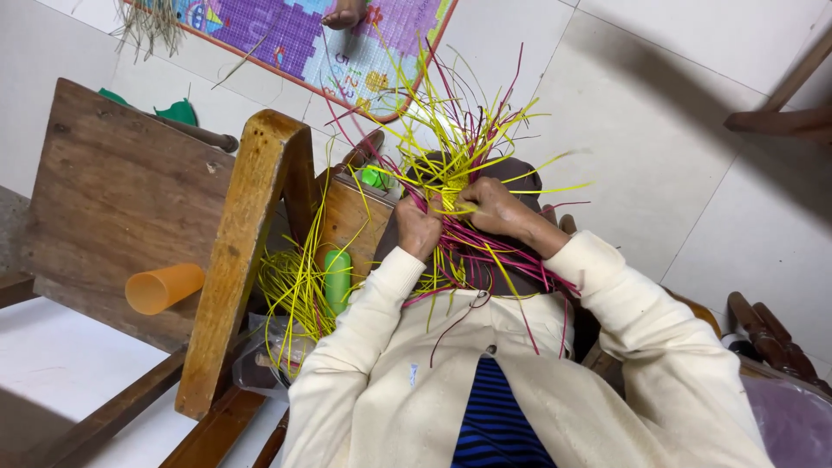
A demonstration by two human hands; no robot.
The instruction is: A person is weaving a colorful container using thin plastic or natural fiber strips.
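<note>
A: Figure, head view. How far has the weaving come?

B: By my reading, it is at an early stage. Only a small woven patch (448,196) of yellow and magenta shows between the hands. Most of the strips (472,130) are unwoven and fan outward and upward from it; others trail down over the lap.

A: Where does the work lie relative to the fingers?

B: The patch sits at lap level, directly between both hands. The left hand (419,227) is closed, its fingers curled tight on the strips at the patch's left edge. The right hand (492,206) meets the patch from the right, fingers pressed together and pinching strips at its edge. The exact strip in each pinch cannot be told.

A: And the surroundings?

B: A loose bundle of yellow strips (295,286) lies beside a green cylinder (337,279), well left of the hands. An orange cup (163,287) rests on its side on a wooden chair (121,199).
</note>
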